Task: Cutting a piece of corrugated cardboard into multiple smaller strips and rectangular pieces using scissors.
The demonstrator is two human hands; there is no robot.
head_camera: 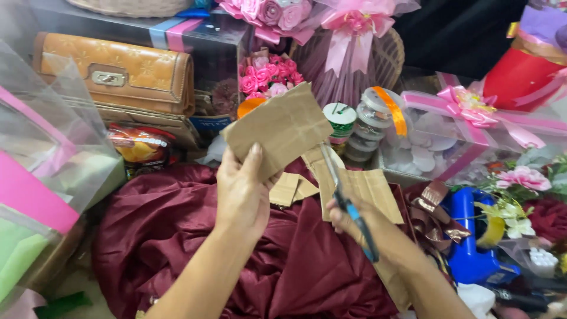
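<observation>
Your left hand point(241, 192) pinches a cardboard piece point(280, 129); at its four o'clock, your right hand point(348, 221) grips scissors point(348, 204), over maroon cloth point(177, 236).

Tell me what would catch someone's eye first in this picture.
At centre, the left hand holds up a piece of brown cardboard while the right hand works blue-handled scissors along its edge. Beneath them spreads shiny maroon satin cloth, and pink ribbon bows crowd the top.
</observation>
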